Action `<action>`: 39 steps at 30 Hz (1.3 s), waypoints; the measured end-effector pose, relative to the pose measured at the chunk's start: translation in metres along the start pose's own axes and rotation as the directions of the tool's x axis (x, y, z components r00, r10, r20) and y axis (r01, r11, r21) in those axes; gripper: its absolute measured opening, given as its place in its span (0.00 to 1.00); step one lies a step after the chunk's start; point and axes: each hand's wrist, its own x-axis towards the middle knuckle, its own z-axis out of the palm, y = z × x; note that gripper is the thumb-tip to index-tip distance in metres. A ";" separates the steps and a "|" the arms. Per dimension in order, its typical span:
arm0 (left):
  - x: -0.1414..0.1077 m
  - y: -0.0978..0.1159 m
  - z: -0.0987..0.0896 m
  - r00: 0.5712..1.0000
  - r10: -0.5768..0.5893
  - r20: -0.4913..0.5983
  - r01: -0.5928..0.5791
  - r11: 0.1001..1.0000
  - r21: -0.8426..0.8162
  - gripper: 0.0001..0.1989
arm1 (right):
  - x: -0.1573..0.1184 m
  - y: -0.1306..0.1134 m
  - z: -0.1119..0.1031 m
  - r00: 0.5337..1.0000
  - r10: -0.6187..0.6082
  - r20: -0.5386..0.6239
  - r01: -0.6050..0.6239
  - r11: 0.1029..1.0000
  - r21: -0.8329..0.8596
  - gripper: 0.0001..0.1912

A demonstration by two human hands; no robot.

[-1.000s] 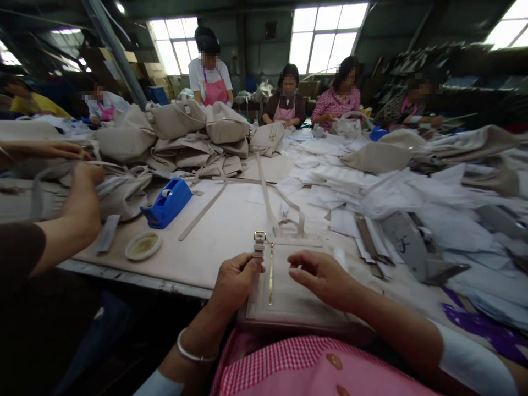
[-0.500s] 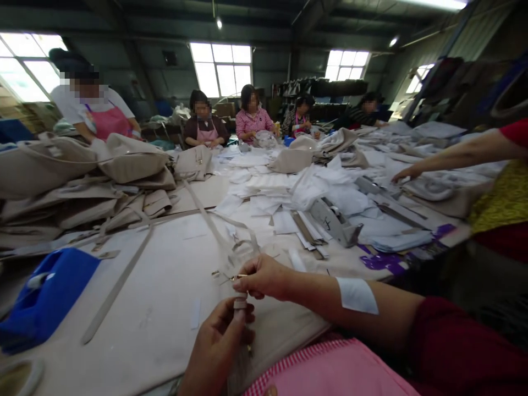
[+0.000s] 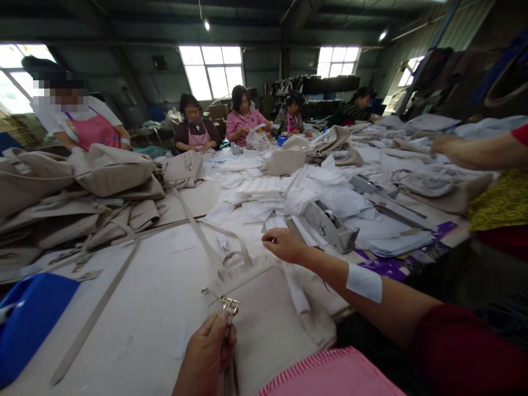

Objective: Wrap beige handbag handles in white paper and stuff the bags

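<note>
Your left hand (image 3: 208, 346) is pinching the base of a gold buckle (image 3: 230, 304), thumb pressing against fingers. Beige bag (image 3: 268, 308) is lying at the table edge right in front of you, buckle sitting by its left side. Your right hand (image 3: 284, 245) is staying clear of the buckle, past the bag's far edge, near the grey tape dispenser (image 3: 330, 225). Fingers are curling; can't tell if they're pinching anything.
</note>
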 end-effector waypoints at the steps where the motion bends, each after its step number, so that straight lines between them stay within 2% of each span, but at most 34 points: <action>1: 0.000 0.000 0.001 1.000 0.004 -0.007 -0.004 1.000 0.000 0.18 | 0.005 0.018 -0.002 1.000 0.019 0.002 -0.019 0.997 -0.074 0.13; 4: 0.000 0.000 0.002 1.000 0.027 -0.013 -0.027 1.000 0.005 0.18 | 0.016 0.056 0.004 0.996 0.084 0.038 -0.073 0.970 -0.232 0.18; 7: 0.002 -0.003 -0.001 0.999 0.052 -0.012 -0.051 0.999 0.008 0.18 | 0.023 0.073 0.015 0.992 0.113 0.063 -0.084 0.933 -0.350 0.14; 10: 0.003 -0.007 -0.005 0.996 0.081 -0.031 -0.081 0.997 0.002 0.18 | 0.030 0.078 0.013 0.994 0.105 0.038 -0.078 0.901 -0.427 0.13; 14: 0.000 -0.009 -0.008 0.993 0.118 -0.031 -0.118 0.993 -0.011 0.20 | 0.035 0.083 0.005 0.997 0.075 0.035 -0.049 0.873 -0.485 0.16; 17: -0.004 -0.012 -0.009 0.992 0.127 -0.018 -0.128 0.992 -0.020 0.22 | 0.032 0.085 0.012 0.994 0.049 0.095 0.006 0.862 -0.507 0.19; 20: -0.007 -0.015 -0.011 0.987 0.160 -0.011 -0.160 0.987 -0.027 0.22 | 0.030 0.085 0.022 0.992 0.044 0.122 0.026 0.853 -0.521 0.17; 22: -0.010 -0.017 -0.012 0.982 0.191 -0.010 -0.191 0.981 -0.026 0.21 | 0.030 0.084 0.022 0.994 0.041 0.102 0.018 0.853 -0.521 0.14; 25: -0.014 -0.018 -0.014 0.968 0.252 -0.018 -0.252 0.968 -0.002 0.19 | 0.034 0.077 0.007 1.000 0.012 0.003 -0.009 0.866 -0.500 0.13; 27: -0.017 -0.018 -0.017 0.947 0.322 -0.014 -0.321 0.946 0.053 0.18 | 0.037 0.068 -0.009 0.996 -0.024 -0.090 -0.021 0.882 -0.470 0.14; 29: -0.019 -0.015 -0.020 0.902 0.433 0.008 -0.429 0.892 0.140 0.16 | 0.039 0.052 -0.025 0.982 -0.076 -0.172 -0.007 0.898 -0.440 0.16; 31: -0.022 -0.011 -0.023 0.832 0.554 0.035 -0.548 0.809 0.212 0.14 | 0.039 0.027 -0.035 0.960 -0.124 -0.249 0.056 0.963 -0.265 0.16; 32: -0.023 -0.008 -0.025 0.795 0.605 0.040 -0.595 0.768 0.236 0.13 | 0.037 0.012 -0.036 0.956 -0.126 -0.266 0.103 0.990 -0.099 0.16; 33: -0.025 -0.005 -0.027 0.764 0.644 0.038 -0.631 0.733 0.254 0.12 | 0.033 -0.005 -0.035 0.959 -0.113 -0.258 0.143 0.984 0.103 0.16; 35: -0.029 0.000 -0.031 0.724 0.690 0.012 -0.666 0.693 0.276 0.12 | 0.021 -0.043 -0.027 0.984 -0.095 -0.150 0.156 0.867 0.473 0.15; 37: -0.032 0.006 -0.036 0.702 0.712 -0.012 -0.681 0.676 0.284 0.12 | 0.005 -0.079 -0.016 0.990 -0.143 0.005 0.107 0.765 0.635 0.14; 39: -0.035 0.010 -0.042 0.709 0.705 -0.022 -0.676 0.688 0.265 0.13 | -0.013 -0.108 -0.005 0.973 -0.208 0.104 0.073 0.695 0.715 0.12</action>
